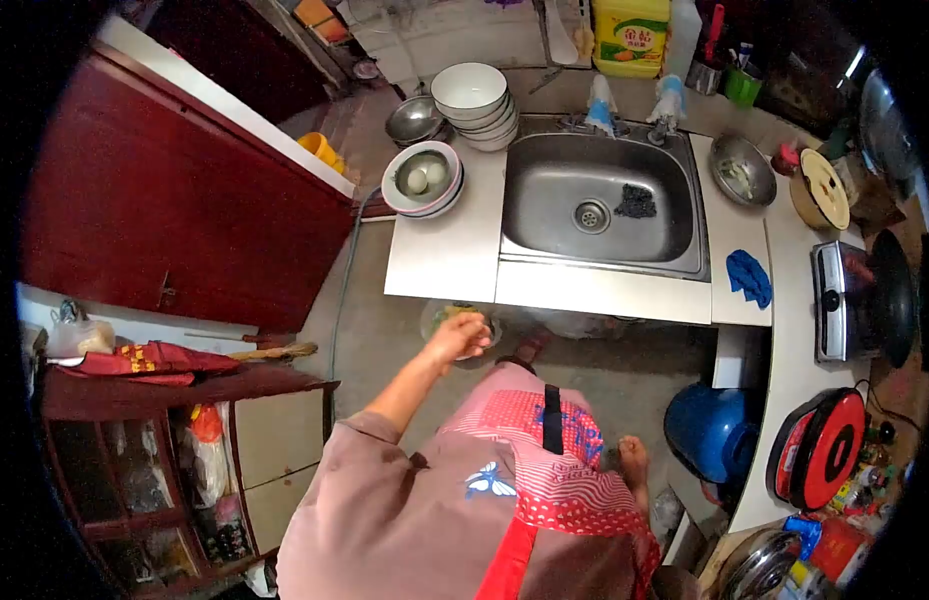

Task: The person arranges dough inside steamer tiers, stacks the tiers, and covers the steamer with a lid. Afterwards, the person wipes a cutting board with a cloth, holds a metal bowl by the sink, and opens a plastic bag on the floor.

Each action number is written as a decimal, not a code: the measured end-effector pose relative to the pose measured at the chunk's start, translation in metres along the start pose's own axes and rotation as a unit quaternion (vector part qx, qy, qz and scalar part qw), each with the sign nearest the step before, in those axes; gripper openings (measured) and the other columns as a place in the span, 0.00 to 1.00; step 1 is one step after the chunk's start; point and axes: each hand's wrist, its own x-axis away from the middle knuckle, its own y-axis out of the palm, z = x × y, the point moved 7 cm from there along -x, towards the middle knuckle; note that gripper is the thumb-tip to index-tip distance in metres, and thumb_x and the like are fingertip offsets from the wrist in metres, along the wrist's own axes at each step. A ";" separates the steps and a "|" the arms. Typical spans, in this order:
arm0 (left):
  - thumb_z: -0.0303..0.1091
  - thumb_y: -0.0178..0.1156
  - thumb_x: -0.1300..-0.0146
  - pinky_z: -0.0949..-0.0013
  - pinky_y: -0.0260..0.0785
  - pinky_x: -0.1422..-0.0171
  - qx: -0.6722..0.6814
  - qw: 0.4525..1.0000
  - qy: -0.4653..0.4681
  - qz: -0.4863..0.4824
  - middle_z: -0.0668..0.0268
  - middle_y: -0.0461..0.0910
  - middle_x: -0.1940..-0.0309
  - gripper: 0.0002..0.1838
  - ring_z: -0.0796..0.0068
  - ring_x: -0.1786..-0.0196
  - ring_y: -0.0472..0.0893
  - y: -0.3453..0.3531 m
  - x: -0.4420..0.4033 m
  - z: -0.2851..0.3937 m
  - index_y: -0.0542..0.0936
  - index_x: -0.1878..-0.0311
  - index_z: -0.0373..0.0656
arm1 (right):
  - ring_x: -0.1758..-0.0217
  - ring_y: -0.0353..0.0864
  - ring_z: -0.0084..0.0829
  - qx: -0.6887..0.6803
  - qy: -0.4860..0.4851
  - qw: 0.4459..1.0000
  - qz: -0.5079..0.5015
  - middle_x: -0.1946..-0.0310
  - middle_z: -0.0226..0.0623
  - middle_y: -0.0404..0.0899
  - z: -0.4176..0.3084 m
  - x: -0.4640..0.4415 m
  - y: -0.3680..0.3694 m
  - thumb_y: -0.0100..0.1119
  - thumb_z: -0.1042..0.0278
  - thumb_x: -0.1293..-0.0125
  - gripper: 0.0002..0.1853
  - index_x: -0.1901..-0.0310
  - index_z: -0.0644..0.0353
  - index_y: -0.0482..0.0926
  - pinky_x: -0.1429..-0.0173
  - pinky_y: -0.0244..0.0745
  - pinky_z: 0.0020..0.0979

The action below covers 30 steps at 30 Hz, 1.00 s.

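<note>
Well, counter (439, 255) just beyond left hand (462, 337); sink (544, 190) farther right.

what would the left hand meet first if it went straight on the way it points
Probably the front edge of the white countertop, just beyond the left hand in the picture. Depth is unclear, so it could instead pass over or under that edge.

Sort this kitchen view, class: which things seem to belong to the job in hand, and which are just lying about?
Probably in the job, judging by where the person stands:
sink
dark clump in the sink
apron, worn
container behind the left hand, partly hidden

Probably just lying about:
yellow jug
black pan
round red appliance
</note>
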 end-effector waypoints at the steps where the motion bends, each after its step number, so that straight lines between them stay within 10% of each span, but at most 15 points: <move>1: 0.36 0.50 0.40 0.77 0.70 0.64 0.006 1.000 0.010 0.011 0.66 0.74 0.62 0.15 0.79 0.64 0.76 -0.008 -0.006 0.008 0.68 0.51 0.41 | 0.78 0.66 0.17 -0.035 0.044 0.998 -0.011 0.79 0.27 0.70 0.010 -0.003 0.005 0.52 0.67 0.45 0.05 0.69 0.59 0.73 0.75 0.63 0.21; 5: 0.35 0.47 0.39 0.76 0.71 0.62 0.061 0.998 0.028 0.020 0.63 0.73 0.61 0.14 0.74 0.62 0.76 -0.028 -0.037 0.047 0.67 0.52 0.39 | 0.75 0.67 0.21 -0.153 0.107 0.982 0.012 0.78 0.29 0.70 0.004 -0.010 0.030 0.50 0.68 0.43 0.05 0.70 0.58 0.73 0.71 0.64 0.23; 7: 0.34 0.46 0.39 0.76 0.71 0.61 0.071 0.997 0.034 -0.003 0.62 0.72 0.61 0.14 0.73 0.62 0.76 -0.033 -0.053 0.063 0.66 0.51 0.38 | 0.67 0.71 0.28 -0.478 0.337 0.809 0.059 0.71 0.35 0.74 0.006 -0.001 0.065 0.47 0.67 0.42 0.08 0.65 0.60 0.74 0.62 0.67 0.28; 8: 0.34 0.46 0.39 0.75 0.71 0.61 0.089 0.995 0.039 0.002 0.62 0.72 0.61 0.14 0.73 0.62 0.76 -0.037 -0.059 0.069 0.66 0.51 0.38 | 0.67 0.71 0.28 -0.478 0.338 0.808 0.071 0.71 0.35 0.74 -0.025 0.000 0.070 0.47 0.67 0.42 0.08 0.65 0.60 0.74 0.62 0.67 0.28; 10: 0.33 0.46 0.39 0.74 0.71 0.60 0.109 0.994 0.031 -0.006 0.61 0.72 0.63 0.14 0.72 0.63 0.76 -0.042 -0.073 0.079 0.65 0.51 0.38 | 0.60 0.72 0.35 0.011 0.020 0.998 -0.066 0.62 0.41 0.75 -0.138 -0.015 0.070 0.45 0.69 0.42 0.13 0.58 0.63 0.74 0.55 0.67 0.32; 13: 0.38 0.47 0.39 0.69 0.73 0.61 0.153 0.988 0.024 0.004 0.60 0.72 0.66 0.14 0.70 0.64 0.76 -0.054 -0.091 0.088 0.65 0.55 0.39 | 0.56 0.72 0.38 0.106 0.077 0.990 -0.049 0.56 0.43 0.73 -0.120 -0.032 0.092 0.45 0.71 0.43 0.17 0.52 0.66 0.71 0.51 0.66 0.32; 14: 0.38 0.47 0.39 0.69 0.73 0.61 0.148 0.989 0.018 -0.001 0.60 0.72 0.66 0.14 0.70 0.64 0.76 -0.060 -0.096 0.087 0.65 0.55 0.39 | 0.58 0.73 0.36 -0.219 0.139 0.966 0.022 0.58 0.41 0.74 0.000 -0.042 0.115 0.44 0.70 0.42 0.16 0.54 0.69 0.71 0.53 0.66 0.31; 25: 0.57 0.52 0.47 0.62 0.72 0.58 0.248 0.964 0.038 0.082 0.56 0.69 0.62 0.33 0.61 0.60 0.74 -0.100 -0.119 0.099 0.58 0.50 0.38 | 0.63 0.72 0.34 -0.067 0.102 0.992 -0.032 0.64 0.41 0.75 -0.127 -0.045 0.107 0.54 0.64 0.47 0.15 0.61 0.66 0.73 0.58 0.67 0.33; 30: 0.54 0.53 0.46 0.63 0.72 0.59 0.280 0.958 0.000 0.063 0.58 0.72 0.65 0.24 0.66 0.63 0.76 -0.088 -0.123 0.091 0.63 0.58 0.43 | 0.60 0.73 0.41 0.042 0.125 0.987 -0.087 0.64 0.45 0.75 -0.101 -0.040 0.114 0.47 0.67 0.44 0.12 0.60 0.63 0.73 0.57 0.67 0.36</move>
